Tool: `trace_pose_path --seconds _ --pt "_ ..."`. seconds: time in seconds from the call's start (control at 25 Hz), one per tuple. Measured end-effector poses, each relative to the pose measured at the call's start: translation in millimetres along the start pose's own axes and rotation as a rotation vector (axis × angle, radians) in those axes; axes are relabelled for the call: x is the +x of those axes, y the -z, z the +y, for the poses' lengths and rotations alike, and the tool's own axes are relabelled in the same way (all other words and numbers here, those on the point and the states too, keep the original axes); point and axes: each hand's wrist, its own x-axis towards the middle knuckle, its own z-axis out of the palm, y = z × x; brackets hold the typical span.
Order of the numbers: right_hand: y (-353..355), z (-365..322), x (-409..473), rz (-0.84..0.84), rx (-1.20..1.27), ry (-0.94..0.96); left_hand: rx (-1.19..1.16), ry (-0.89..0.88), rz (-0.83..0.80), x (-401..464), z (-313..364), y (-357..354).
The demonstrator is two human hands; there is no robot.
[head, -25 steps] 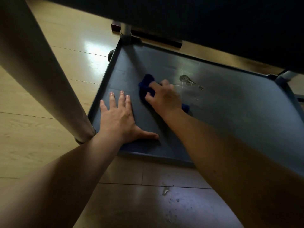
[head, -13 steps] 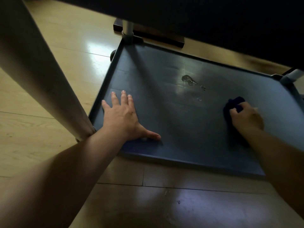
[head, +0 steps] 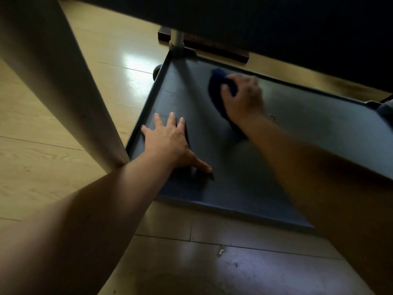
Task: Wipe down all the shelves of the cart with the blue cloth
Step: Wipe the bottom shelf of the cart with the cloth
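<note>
The cart's bottom shelf (head: 308, 133) is a dark blue-grey tray with a raised rim, close to the wooden floor. My right hand (head: 242, 96) presses the blue cloth (head: 217, 90) onto the shelf near its far left part; the cloth shows ahead of and under the fingers. My left hand (head: 170, 143) lies flat, fingers spread, on the shelf's near left corner, holding nothing. A small worn mark (head: 272, 117) shows just right of my right wrist.
The cart's near left post (head: 63, 86) rises beside my left forearm, and a far post (head: 177, 42) stands at the back left corner above a caster (head: 157, 71). The dark underside of the upper shelf (head: 276, 24) hangs overhead. Wooden floor (head: 53, 167) surrounds the cart.
My right hand has swept the cloth from the shelf's right side back to the far left part. My left hand stays planted in the same spot.
</note>
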Motion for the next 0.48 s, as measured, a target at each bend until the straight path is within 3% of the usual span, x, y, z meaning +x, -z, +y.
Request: trace_pose_path --seconds 0.08,0.16,0.32,0.48 --pt "-33.1 -26.1 -5.1 -0.190 -0.164 0.103 0.003 0.016 -0.016 3.4 0.7 -0.7" --pt "-53.7 -30.8 -7.5 -0.262 -0.258 0.173 0.011 0.030 -0.020 4.0 3.3 -2.0" --pt "-45.3 2.6 9.2 -0.260 -0.266 0.264 -0.003 0.018 -0.014 -0.2 3.5 -2.7" --pt "-35.7 45.9 24.4 -0.196 -0.269 0.173 -0.005 0.010 -0.016 -3.0 1.9 -1.5"
